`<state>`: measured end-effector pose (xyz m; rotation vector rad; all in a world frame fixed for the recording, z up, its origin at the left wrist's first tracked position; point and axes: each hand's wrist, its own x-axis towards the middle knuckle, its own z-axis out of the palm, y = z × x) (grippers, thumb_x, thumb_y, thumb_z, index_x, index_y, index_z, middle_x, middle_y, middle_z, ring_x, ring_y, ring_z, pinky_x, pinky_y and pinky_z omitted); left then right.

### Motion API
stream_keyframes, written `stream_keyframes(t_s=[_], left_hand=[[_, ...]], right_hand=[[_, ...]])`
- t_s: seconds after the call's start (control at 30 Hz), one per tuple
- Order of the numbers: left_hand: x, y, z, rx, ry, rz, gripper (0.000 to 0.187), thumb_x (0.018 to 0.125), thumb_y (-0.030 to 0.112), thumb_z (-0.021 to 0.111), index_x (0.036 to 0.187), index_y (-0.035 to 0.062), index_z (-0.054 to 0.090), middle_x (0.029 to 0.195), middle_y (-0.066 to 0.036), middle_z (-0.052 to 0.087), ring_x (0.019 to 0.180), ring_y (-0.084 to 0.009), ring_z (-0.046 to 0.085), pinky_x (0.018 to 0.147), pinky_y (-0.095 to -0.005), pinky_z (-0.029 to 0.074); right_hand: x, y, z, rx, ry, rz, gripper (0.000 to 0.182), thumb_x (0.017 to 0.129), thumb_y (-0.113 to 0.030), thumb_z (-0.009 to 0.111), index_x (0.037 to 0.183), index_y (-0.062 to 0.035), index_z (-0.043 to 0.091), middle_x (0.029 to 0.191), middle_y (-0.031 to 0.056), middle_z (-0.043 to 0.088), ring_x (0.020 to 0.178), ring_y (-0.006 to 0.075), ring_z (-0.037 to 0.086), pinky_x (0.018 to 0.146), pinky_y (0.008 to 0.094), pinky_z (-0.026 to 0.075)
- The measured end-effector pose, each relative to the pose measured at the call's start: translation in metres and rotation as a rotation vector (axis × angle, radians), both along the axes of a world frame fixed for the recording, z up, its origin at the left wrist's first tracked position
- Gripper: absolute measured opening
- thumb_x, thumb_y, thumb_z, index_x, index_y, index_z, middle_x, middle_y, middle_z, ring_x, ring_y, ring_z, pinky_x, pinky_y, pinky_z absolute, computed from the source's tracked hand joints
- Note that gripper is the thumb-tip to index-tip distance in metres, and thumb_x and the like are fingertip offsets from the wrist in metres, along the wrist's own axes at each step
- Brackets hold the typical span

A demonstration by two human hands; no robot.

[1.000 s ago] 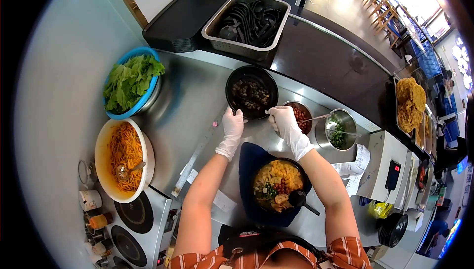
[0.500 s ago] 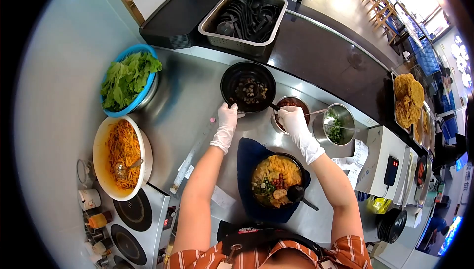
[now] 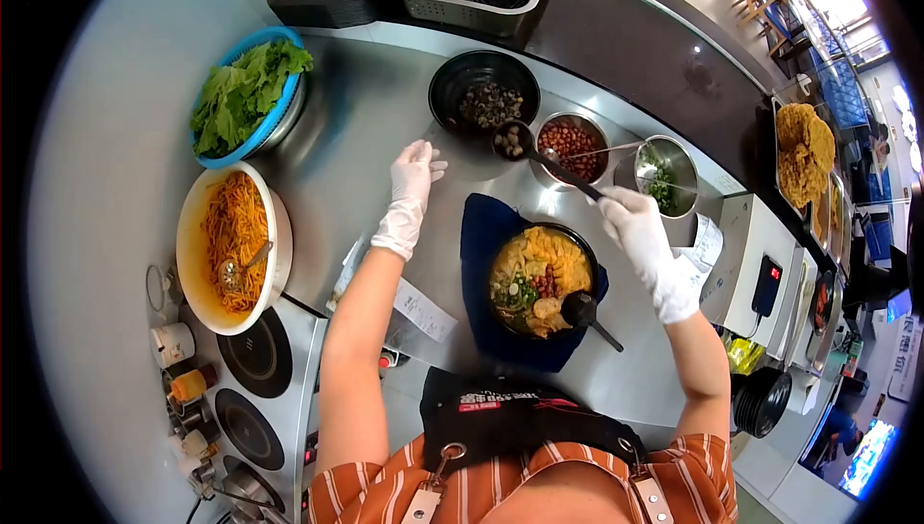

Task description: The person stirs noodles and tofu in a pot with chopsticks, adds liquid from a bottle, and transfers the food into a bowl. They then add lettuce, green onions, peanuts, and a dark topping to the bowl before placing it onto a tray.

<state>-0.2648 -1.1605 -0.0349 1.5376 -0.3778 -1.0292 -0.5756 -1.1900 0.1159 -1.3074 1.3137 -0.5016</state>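
My right hand [image 3: 633,226], in a white glove, is closed round the handle of a black ladle [image 3: 563,174]. The ladle's scoop holds small brownish pieces and is at the near right rim of a black bowl [image 3: 452,81] with more such pieces in it. My left hand [image 3: 414,182], also gloved, is just short of that bowl with its fingers stretched out and nothing in them. Nearer me, a black bowl of soup [image 3: 539,279] topped with peanuts, chopped green onion and yellow pieces stands on a dark blue cloth [image 3: 481,245]. A second black ladle [image 3: 580,310] rests in it.
Right of the black bowl are a steel pot of peanuts [image 3: 568,139] and a steel pot of green onion [image 3: 660,182]. On the left stand a lettuce basket [image 3: 294,62], a white tub of orange shreds [image 3: 279,245] and a cooktop [image 3: 306,351]. A tray of fried food [image 3: 805,153] is far right.
My right hand has drawn the ladle with its load from the middle of the bowl towards the near right. My left hand has let go of the bowl's rim. The view has tilted down.
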Motion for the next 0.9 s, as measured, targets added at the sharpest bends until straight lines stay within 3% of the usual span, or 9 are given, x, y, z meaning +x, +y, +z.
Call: stream_keyframes(t_s=[0.07, 0.17, 0.23, 0.33, 0.53, 0.67, 0.77, 0.8, 0.9], left_hand=[[0.001, 0.025, 0.003, 0.001, -0.007, -0.001, 0.037, 0.098, 0.023, 0.053, 0.124, -0.0029, 0.052, 0.105, -0.014, 0.064, 0.08, -0.0194, 0.066, 0.069, -0.0283, 0.054], [-0.006, 0.064, 0.009, 0.013, -0.025, 0.004, 0.033, 0.098, 0.021, 0.052, 0.123, -0.0005, 0.054, 0.103, -0.012, 0.065, 0.08, -0.0176, 0.066, 0.069, -0.0273, 0.054], [-0.01, 0.088, 0.009, 0.026, -0.007, 0.004, 0.033, 0.099, 0.02, 0.051, 0.124, -0.0013, 0.053, 0.101, -0.013, 0.065, 0.076, -0.0169, 0.066, 0.065, -0.0259, 0.053], [-0.02, 0.119, 0.01, 0.05, 0.014, -0.004, 0.032, 0.099, 0.02, 0.051, 0.123, -0.0011, 0.053, 0.102, -0.013, 0.066, 0.077, -0.0166, 0.066, 0.065, -0.0255, 0.053], [-0.027, 0.156, 0.006, 0.098, 0.017, -0.022, 0.033, 0.099, 0.023, 0.05, 0.123, 0.0001, 0.054, 0.105, -0.012, 0.066, 0.083, -0.017, 0.066, 0.071, -0.0266, 0.053], [-0.026, 0.161, 0.005, 0.094, 0.029, 0.005, 0.032, 0.099, 0.022, 0.05, 0.122, 0.0005, 0.055, 0.103, -0.012, 0.066, 0.081, -0.0167, 0.066, 0.069, -0.0267, 0.053], [-0.016, 0.153, 0.001, 0.067, -0.007, 0.034, 0.027, 0.098, 0.016, 0.052, 0.12, 0.0, 0.055, 0.093, -0.009, 0.065, 0.073, -0.0141, 0.065, 0.063, -0.0243, 0.053], [-0.01, 0.146, -0.003, 0.031, -0.034, 0.047, 0.026, 0.096, 0.015, 0.056, 0.118, 0.0003, 0.057, 0.087, -0.006, 0.063, 0.069, -0.0118, 0.062, 0.061, -0.0234, 0.051], [0.011, 0.112, 0.016, -0.051, -0.213, 0.022, 0.024, 0.094, 0.014, 0.058, 0.115, 0.0017, 0.058, 0.085, -0.004, 0.063, 0.064, -0.0095, 0.059, 0.059, -0.0218, 0.049]], right_hand=[[-0.022, 0.024, 0.008, 0.004, 0.004, 0.022, 0.021, 0.091, -0.011, 0.053, 0.103, 0.0028, 0.065, 0.058, -0.0067, 0.043, 0.047, 0.0015, 0.033, 0.044, 0.0184, 0.022], [-0.047, 0.061, 0.007, 0.087, 0.012, 0.027, 0.024, 0.09, -0.008, 0.057, 0.108, 0.0068, 0.063, 0.062, -0.0021, 0.053, 0.054, 0.0068, 0.045, 0.05, 0.0232, 0.037], [-0.059, 0.086, -0.014, -0.386, 0.038, 0.171, 0.024, 0.089, -0.008, 0.059, 0.109, 0.0046, 0.063, 0.062, 0.0041, 0.059, 0.054, 0.0133, 0.053, 0.052, 0.0273, 0.043], [-0.065, 0.12, -0.017, -0.675, 0.434, 0.341, 0.023, 0.083, -0.008, 0.062, 0.104, 0.0014, 0.064, 0.064, 0.0174, 0.06, 0.056, 0.029, 0.063, 0.053, 0.0353, 0.05], [-0.072, 0.135, -0.038, -1.105, 0.63, 0.539, 0.03, 0.08, -0.004, 0.061, 0.11, 0.0016, 0.059, 0.06, 0.0121, 0.056, 0.052, 0.0301, 0.059, 0.05, 0.0387, 0.047], [-0.063, 0.118, -0.029, -0.833, 0.411, 0.251, 0.024, 0.084, -0.005, 0.06, 0.106, 0.0017, 0.062, 0.067, 0.0176, 0.06, 0.057, 0.0312, 0.063, 0.055, 0.0372, 0.05], [-0.042, 0.081, -0.037, -0.48, 0.049, -0.006, 0.022, 0.089, -0.008, 0.057, 0.106, 0.0037, 0.063, 0.075, 0.0123, 0.067, 0.065, 0.0182, 0.062, 0.068, 0.0278, 0.05], [-0.031, 0.065, -0.035, -0.522, 0.068, -0.007, 0.021, 0.09, -0.009, 0.056, 0.106, 0.003, 0.064, 0.071, 0.0042, 0.063, 0.066, 0.0099, 0.055, 0.063, 0.0252, 0.046], [0.024, 0.02, -0.029, -0.17, -0.151, -0.127, 0.019, 0.091, -0.011, 0.055, 0.098, 0.0037, 0.065, 0.062, -0.0021, 0.052, 0.054, 0.0057, 0.044, 0.05, 0.0223, 0.034]])
